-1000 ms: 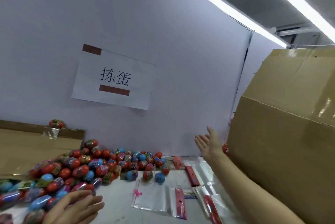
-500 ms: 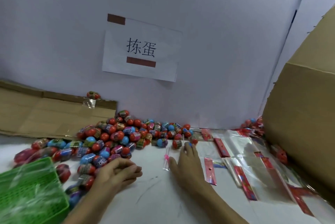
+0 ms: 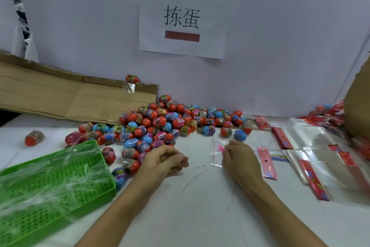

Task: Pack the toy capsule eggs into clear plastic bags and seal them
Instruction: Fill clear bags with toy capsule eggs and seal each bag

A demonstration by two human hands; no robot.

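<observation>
Left hand (image 3: pixel 164 158) loosely curled, right hand (image 3: pixel 238 158) palm-down, forearms forward.

Red, blue and pink capsule eggs (image 3: pixel 160 124) are lying heaped by the wall; clear bags (image 3: pixel 312 146) with red headers are lying flat to their right.

A: What writing can be read here?

B: A white paper sign (image 3: pixel 183 17) on the back wall, above and beyond both hands, bears two large black characters, 拣蛋, between two brown bars.

A: Any print on the capsule eggs (image 3: pixel 172 121)?

B: Their wrappers carry printing too small to read; likewise the red bag headers (image 3: pixel 267 162) beside the right hand (image 3: pixel 239 159).
</observation>
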